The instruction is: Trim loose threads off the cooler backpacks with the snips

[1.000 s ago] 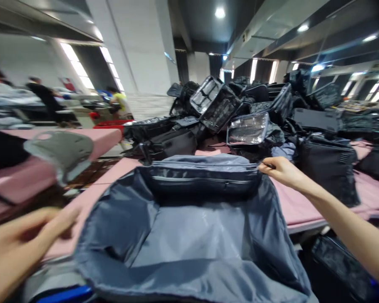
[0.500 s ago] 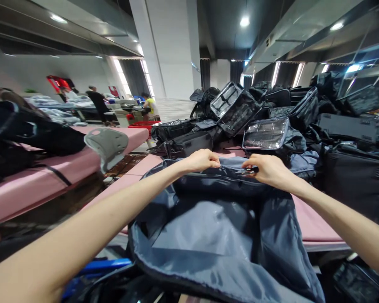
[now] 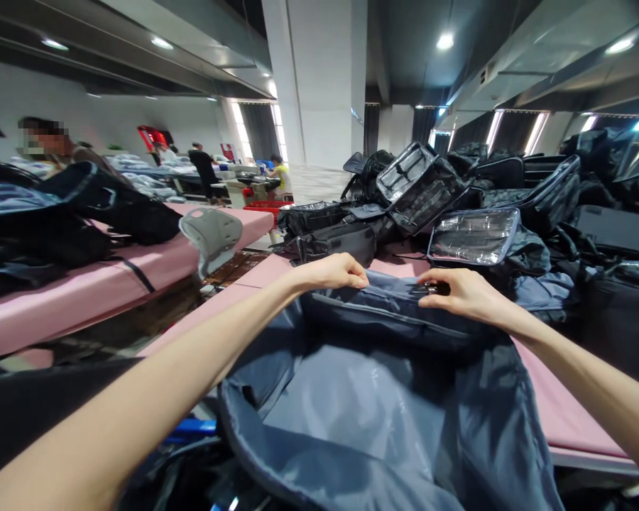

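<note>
A large dark bag (image 3: pixel 351 397) with a blue-grey lining gapes wide in front of me, its inside facing up. At its far rim, my left hand (image 3: pixel 336 273) pinches the edge of the lining between thumb and fingers. My right hand (image 3: pixel 461 294) is closed around a small pair of dark thread snips (image 3: pixel 432 289), whose metal tips point left along the same rim. A short stretch of seamed fabric lies between the two hands. The snips' handle is partly hidden in my palm.
Behind the bag, a heap of black bags, some with clear panels (image 3: pixel 473 235), covers the pink table (image 3: pixel 569 404). To the left stand a grey chair (image 3: pixel 211 238) and another pink table (image 3: pixel 74 291) bearing black bags. Several people work farther back. A white pillar (image 3: pixel 319 85) rises ahead.
The view has turned a little left, so the surroundings sit farther right. My left hand keeps its pinch on the rim. My right hand, with the snips, has moved slightly away from it.
</note>
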The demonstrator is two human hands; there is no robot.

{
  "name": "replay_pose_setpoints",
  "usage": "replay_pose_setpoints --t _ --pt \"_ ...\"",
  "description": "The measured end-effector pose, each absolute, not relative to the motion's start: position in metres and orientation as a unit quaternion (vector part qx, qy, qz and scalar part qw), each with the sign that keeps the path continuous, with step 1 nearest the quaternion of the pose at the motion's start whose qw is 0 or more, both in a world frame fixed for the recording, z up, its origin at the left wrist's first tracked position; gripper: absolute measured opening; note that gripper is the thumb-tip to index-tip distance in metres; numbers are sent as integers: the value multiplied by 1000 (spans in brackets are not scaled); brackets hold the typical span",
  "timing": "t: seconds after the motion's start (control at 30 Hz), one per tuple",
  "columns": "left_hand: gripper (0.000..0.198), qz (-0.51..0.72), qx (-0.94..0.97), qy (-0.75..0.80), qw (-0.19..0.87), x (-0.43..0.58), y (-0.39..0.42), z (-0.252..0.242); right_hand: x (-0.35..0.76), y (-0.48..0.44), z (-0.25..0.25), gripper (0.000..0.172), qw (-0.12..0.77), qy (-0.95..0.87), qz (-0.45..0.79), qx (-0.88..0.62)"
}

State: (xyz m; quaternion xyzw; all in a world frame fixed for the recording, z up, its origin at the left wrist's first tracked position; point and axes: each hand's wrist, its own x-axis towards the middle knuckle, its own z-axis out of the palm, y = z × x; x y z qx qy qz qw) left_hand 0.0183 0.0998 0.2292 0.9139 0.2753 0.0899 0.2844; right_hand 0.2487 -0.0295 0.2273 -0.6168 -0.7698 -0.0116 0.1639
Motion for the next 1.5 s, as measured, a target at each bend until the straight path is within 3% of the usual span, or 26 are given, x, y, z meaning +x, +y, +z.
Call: replay_pose_setpoints --t 0.07,0.17,0.33,0.7,0.87,1.13,1.37,1.5 --pt "26 96 914 283 276 19 98 227 235 -27 226 39 165 -782 -132 -586" --pt "25 100 919 285 255 22 97 226 216 -22 224 25 108 -790 -292 -527" --pt "25 107 919 281 254 23 101 222 206 -22 226 11 33 -793 -408 -452" --pt "25 127 913 291 257 24 102 217 203 -25 226 13 31 -783 -410 -467" --pt "25 133 915 292 247 24 103 215 202 -30 226 23 26 -785 -414 -460" --pt "24 141 916 282 248 22 104 212 211 -17 225 17 53 -800 -332 -496" --pt "17 259 898 341 101 18 68 211 208 -4 222 16 65 -806 -334 -484" --pt "18 246 908 318 115 24 50 203 216 -7 222 17 76 -808 -320 -489"
